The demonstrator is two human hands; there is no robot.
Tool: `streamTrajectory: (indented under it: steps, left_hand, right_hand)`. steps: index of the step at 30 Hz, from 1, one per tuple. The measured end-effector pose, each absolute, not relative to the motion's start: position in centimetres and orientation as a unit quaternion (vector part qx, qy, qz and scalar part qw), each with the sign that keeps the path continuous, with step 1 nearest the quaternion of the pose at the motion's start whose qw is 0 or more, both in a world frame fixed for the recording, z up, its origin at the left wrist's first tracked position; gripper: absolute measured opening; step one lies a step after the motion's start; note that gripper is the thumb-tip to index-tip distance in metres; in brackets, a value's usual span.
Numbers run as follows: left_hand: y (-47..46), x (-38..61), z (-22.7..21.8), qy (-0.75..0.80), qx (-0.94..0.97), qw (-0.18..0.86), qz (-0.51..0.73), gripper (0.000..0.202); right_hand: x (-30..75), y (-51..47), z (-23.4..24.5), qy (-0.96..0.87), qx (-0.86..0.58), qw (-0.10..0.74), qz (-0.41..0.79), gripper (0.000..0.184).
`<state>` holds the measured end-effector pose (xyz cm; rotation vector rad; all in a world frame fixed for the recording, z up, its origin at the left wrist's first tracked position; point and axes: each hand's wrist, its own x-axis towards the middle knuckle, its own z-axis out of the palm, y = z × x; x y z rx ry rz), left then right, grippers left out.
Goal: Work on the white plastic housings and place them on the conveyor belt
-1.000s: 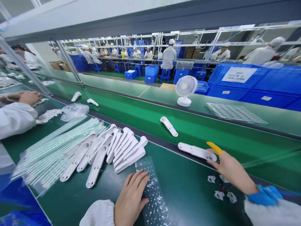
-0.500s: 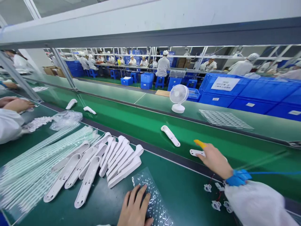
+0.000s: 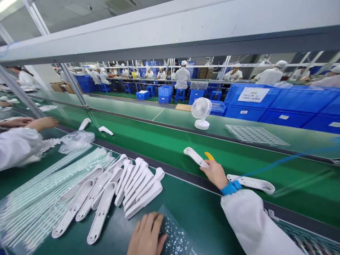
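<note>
My right hand [image 3: 214, 172], with a yellow cot on one finger and a blue wrist strap, reaches over the green conveyor belt [image 3: 164, 141]. Its fingers pinch the near end of a white handle shell [image 3: 193, 156] lying on the belt. A second white handle shell [image 3: 252, 182] lies on the belt just right of my wrist. My left hand [image 3: 147, 234] rests flat on a clear blister sheet [image 3: 176, 239] at the near edge of the dark green bench. A fanned row of several white handle shells [image 3: 124, 184] lies to its left.
Clear sleeves of thin sticks [image 3: 39, 184] cover the bench at left. A neighbour's hands and white sleeve [image 3: 16, 145] work beside a plastic bag [image 3: 75, 140]. A white desk fan [image 3: 201, 113], a clear tray [image 3: 255, 134] and blue crates [image 3: 278, 102] stand beyond the belt.
My right hand let go of the shell it had laid on the belt and moved left onto the other shell. My left hand stayed on the blister sheet.
</note>
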<state>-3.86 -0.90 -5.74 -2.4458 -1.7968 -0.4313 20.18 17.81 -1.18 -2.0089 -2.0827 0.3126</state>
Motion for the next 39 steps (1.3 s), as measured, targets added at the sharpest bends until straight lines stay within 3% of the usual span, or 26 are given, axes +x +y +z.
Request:
streamTrajectory:
  steps: [5, 11, 16, 19, 22, 27, 31, 35, 39]
  left_hand:
    - [-0.1, -4.7, -5.3, -0.672, -0.727, -0.023, -0.139, 0.035]
    - [0.1, -4.0, -3.8, -0.692, -0.65, -0.257, -0.182, 0.003]
    - [0.4, -3.6, -2.5, -0.601, -0.504, -0.517, -0.343, 0.013]
    - [0.2, -3.5, -2.2, -0.574, -0.41, -0.592, -0.39, 0.023]
    - [0.0, -3.4, -2.0, -0.554, -0.369, -0.618, -0.419, 0.032]
    - [0.2, -3.9, -1.4, -0.547, -0.356, -0.631, -0.419, 0.035]
    - [0.5, -4.6, -1.0, -0.551, -0.305, -0.626, -0.46, 0.031]
    - [-0.5, -3.6, -1.5, -0.442, -0.145, -0.696, -0.547, 0.04]
    - [-2.0, -0.5, -2.7, -0.422, -0.107, -0.756, -0.489, 0.04]
  right_hand:
    - [21.2, 10.5, -0.7, -0.763, -0.618, 0.127, 0.142, 0.032]
    - [22.2, 5.5, -3.6, -0.802, -0.578, 0.093, 0.122, 0.03]
    - [22.0, 5.3, -3.2, -0.802, -0.574, 0.134, 0.098, 0.034]
    - [21.2, 4.3, -2.1, -0.791, -0.568, 0.206, 0.101, 0.039]
    - [19.8, 2.5, -1.8, -0.77, -0.557, 0.226, 0.213, 0.029]
    - [18.1, 0.8, -3.0, -0.678, -0.557, 0.188, 0.441, 0.022]
    - [17.8, 1.0, -3.3, -0.585, -0.527, 0.232, 0.572, 0.015]
    - [17.3, 1.1, -2.9, -0.462, -0.482, 0.314, 0.675, 0.024]
    - [16.6, 0.8, -2.6, -0.445, -0.457, 0.321, 0.701, 0.03]
